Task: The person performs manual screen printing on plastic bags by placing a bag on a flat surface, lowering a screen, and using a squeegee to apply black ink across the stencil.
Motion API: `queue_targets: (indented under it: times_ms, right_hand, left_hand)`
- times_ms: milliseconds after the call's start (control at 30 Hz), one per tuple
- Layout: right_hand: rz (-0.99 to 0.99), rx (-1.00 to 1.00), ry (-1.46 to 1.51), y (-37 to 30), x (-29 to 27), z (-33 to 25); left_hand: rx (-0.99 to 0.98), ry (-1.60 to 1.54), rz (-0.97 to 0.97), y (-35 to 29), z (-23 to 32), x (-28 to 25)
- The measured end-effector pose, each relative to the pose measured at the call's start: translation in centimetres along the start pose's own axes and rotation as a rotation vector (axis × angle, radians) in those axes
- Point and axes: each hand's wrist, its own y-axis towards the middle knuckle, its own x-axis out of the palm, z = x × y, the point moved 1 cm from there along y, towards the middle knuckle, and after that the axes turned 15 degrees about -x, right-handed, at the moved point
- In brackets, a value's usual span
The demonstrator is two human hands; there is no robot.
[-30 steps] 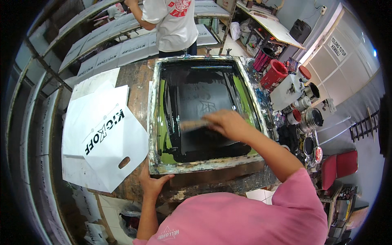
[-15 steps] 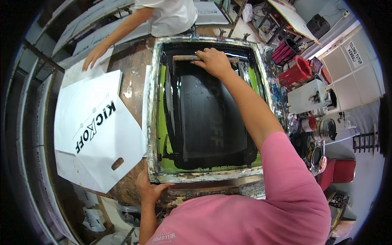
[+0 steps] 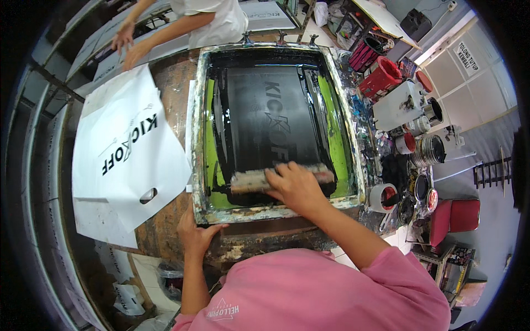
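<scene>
A screen-printing frame (image 3: 361,160) with worn, paint-crusted edges lies before me. Its mesh (image 3: 265,121) has a dark printing area with letter shapes, green borders and streaks of wet black ink. My right hand (image 3: 295,187) is closed around a long squeegee (image 3: 247,181), which lies crosswise on the near part of the mesh. At the frame's near left corner, my left hand (image 3: 196,234) grips the edge with its thumb stretched along the near side; some fingers are hidden. To the left are white bags (image 3: 124,182) with black lettering and a cut-out handle.
Across the table (image 3: 165,220), a person in a white shirt (image 3: 212,25) has both hands (image 3: 132,49) near the bags' far end. Tubs, a red bucket (image 3: 381,77) and ink cans crowd the right side. Metal racks (image 3: 33,165) stand at left.
My right hand has drawn the squeegee from the far end of the mesh to the near end. The topmost bag has shifted, and the other person's second hand has come into view.
</scene>
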Motion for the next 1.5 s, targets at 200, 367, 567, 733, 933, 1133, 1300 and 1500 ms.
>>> queue_targets:
  times_ms: [200, 367, 567, 733, 933, 1133, 1300, 1500]
  right_hand:
    - [-0.157, 0.088, 0.044, -0.5, -2.4, -2.8]
    - [-0.129, 0.063, 0.012, -0.4, -4.3, -3.8]
    - [0.127, 0.095, -0.269, 1.4, -10.5, -7.7]
    - [0.352, -0.019, -0.4, 7.6, -17.5, -4.1]
    - [0.423, -0.049, -0.406, 12.5, -22.9, -1.5]
    - [0.408, -0.026, -0.452, 14.3, -24.8, -0.1]
    - [0.416, -0.072, -0.455, 15.3, -26.0, 0.7]
    - [0.389, 0.002, -0.323, 16.6, -27.3, 1.1]
  left_hand:
    - [0.044, 0.017, 0.023, 0.0, -0.9, 0.4]
    - [-0.036, -0.115, -0.001, 0.0, 0.0, 0.4]
    - [0.002, -0.744, 0.012, -0.4, 6.5, -2.0]
    - [0.257, -0.71, 0.156, 2.6, 10.3, -2.3]
    - [0.047, 0.706, 0.078, 1.7, 7.3, 4.6]
    - [-0.003, 0.653, -0.031, 1.0, 5.7, 6.4]
    - [0.152, 0.214, 0.101, 3.3, 11.1, 4.3]
    - [0.229, -0.351, 0.224, 9.1, 17.1, 2.1]
